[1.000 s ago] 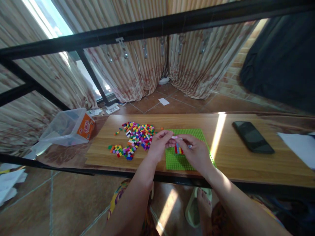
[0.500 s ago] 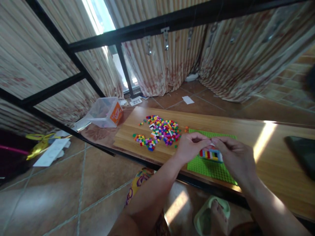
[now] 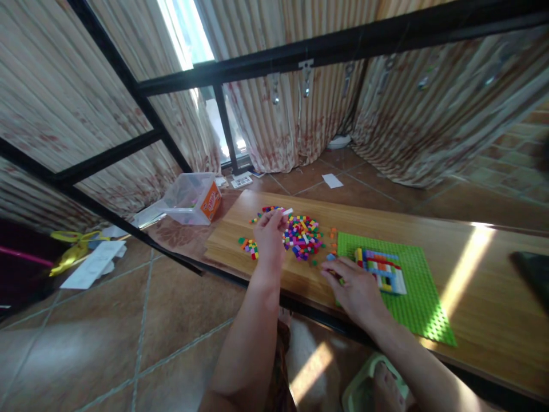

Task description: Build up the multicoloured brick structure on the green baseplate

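My left hand (image 3: 270, 229) is over the pile of small coloured building bricks (image 3: 302, 237), with a white brick (image 3: 287, 212) pinched between thumb and fingers. Past the left edge of the green baseplate (image 3: 422, 280), my right hand (image 3: 354, 289) hangs low with its fingers curled together; what they hold, if anything, I cannot make out. Beside its fingertips lies a blue brick (image 3: 330, 257). On the baseplate stands a low brick build (image 3: 384, 269) with yellow, red, blue and white parts, to the right of that hand.
Several orange bricks (image 3: 333, 234) lie between pile and baseplate on the wooden table (image 3: 463, 286). A clear plastic box (image 3: 193, 200) with an orange label stands at the left end. A dark flat object (image 3: 529, 274) is at the right. Black metal bars (image 3: 309, 54) cross in front.
Both hands have parted and left the build. My left hand has moved left to the pile, and my right hand to the baseplate's left edge. The build is now uncovered.
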The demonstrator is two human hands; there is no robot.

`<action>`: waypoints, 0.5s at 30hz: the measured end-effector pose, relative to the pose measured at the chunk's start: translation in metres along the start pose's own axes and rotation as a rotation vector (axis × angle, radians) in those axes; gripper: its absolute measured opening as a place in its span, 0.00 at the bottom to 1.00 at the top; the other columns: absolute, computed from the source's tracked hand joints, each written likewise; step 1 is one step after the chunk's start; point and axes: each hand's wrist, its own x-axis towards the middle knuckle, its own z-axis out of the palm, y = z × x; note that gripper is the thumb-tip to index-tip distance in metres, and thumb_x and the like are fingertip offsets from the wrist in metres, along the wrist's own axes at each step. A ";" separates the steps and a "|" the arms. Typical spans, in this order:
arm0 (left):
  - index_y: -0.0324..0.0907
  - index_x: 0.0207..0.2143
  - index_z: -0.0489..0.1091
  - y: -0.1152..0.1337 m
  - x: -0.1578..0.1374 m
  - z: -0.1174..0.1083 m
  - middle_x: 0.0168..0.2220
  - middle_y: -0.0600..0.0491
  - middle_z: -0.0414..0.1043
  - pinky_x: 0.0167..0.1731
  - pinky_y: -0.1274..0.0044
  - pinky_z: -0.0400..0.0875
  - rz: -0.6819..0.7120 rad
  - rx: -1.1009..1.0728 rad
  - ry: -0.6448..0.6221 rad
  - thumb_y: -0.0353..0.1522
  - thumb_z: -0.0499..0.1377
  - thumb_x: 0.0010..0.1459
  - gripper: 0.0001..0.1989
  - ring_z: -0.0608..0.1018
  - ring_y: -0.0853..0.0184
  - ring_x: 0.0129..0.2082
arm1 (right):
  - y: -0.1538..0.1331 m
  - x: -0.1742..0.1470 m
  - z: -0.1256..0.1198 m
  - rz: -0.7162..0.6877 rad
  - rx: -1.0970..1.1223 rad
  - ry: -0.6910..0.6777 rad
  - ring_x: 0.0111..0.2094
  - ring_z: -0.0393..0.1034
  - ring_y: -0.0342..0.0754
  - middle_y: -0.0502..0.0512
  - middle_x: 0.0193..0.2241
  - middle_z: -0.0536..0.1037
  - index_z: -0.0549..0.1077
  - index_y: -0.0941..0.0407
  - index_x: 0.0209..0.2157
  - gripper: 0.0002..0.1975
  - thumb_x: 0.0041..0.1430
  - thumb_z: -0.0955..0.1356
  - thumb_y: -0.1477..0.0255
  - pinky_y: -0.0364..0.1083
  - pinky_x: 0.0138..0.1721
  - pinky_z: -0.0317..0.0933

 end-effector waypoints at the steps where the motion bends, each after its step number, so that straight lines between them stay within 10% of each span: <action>1: 0.37 0.23 0.70 0.004 0.003 -0.003 0.21 0.59 0.69 0.27 0.85 0.67 0.000 -0.016 0.031 0.29 0.67 0.45 0.07 0.72 0.79 0.22 | -0.001 0.002 0.007 -0.010 -0.060 -0.028 0.35 0.75 0.49 0.55 0.36 0.80 0.78 0.54 0.37 0.10 0.65 0.64 0.70 0.47 0.38 0.67; 15: 0.37 0.29 0.74 -0.032 -0.029 0.009 0.24 0.55 0.75 0.31 0.81 0.72 -0.242 0.276 -0.228 0.23 0.61 0.48 0.04 0.76 0.74 0.24 | 0.002 0.020 0.010 0.072 -0.066 0.219 0.32 0.74 0.49 0.56 0.35 0.79 0.76 0.55 0.34 0.11 0.65 0.63 0.68 0.47 0.35 0.66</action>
